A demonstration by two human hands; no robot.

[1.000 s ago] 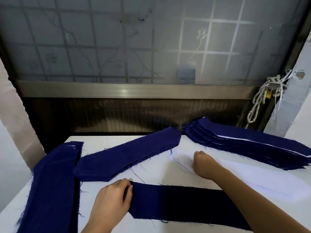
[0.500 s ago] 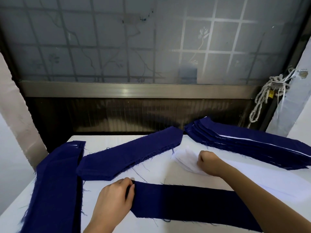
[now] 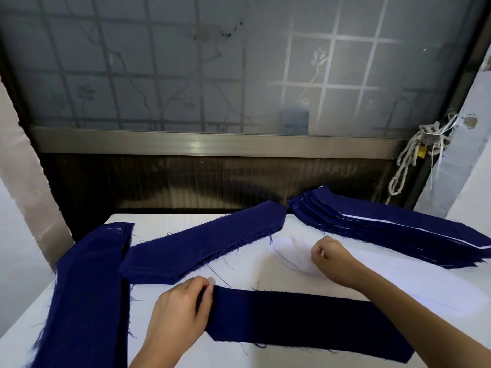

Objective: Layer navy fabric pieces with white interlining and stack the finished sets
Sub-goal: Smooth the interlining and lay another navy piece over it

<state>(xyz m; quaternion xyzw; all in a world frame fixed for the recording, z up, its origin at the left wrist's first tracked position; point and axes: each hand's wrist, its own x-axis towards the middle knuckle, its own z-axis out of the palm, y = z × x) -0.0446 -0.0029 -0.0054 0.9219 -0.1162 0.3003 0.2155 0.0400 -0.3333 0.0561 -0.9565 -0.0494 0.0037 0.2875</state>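
Observation:
A single navy fabric piece (image 3: pixel 300 317) lies flat near the table's front edge. My left hand (image 3: pixel 180 312) rests on its pointed left end, fingers laid over the edge. A stack of white interlining pieces (image 3: pixel 292 254) lies just behind it, running off to the right. My right hand (image 3: pixel 328 254) pinches the pointed end of the top white piece, fingers curled. A stack of layered navy and white sets (image 3: pixel 393 229) sits at the back right.
A pile of navy pieces (image 3: pixel 204 245) lies diagonally at the middle of the white table (image 3: pixel 170 221). Another navy pile (image 3: pixel 87 293) runs down the left edge. Behind the table is a frosted window; a rope (image 3: pixel 406 166) hangs at right.
My right hand has curled tighter on the tip of the white interlining and shifted slightly right. My left hand stays on the navy piece's end.

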